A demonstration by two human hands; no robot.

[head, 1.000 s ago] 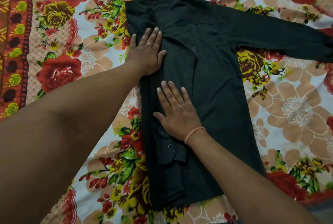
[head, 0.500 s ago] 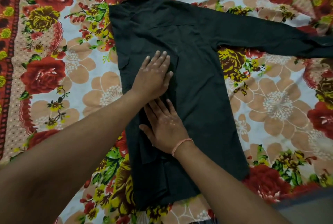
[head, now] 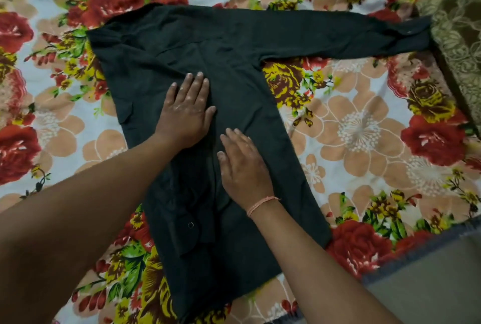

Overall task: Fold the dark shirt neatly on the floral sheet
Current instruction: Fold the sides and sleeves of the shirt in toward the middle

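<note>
Dark shirt (head: pixel 234 45), matte and creased, lies under both flat, empty hands (head: pixel 213 144).

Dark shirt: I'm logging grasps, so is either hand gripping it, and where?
Nothing is held. The left hand and right hand lie flat, palms down, on the middle of the dark shirt, fingers extended.

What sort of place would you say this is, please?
Probably a home bedroom or living space: a floral sheet is spread out as the work surface, a brown patterned cloth lies at its edge, and a dark shirt is being folded by hand.
</note>
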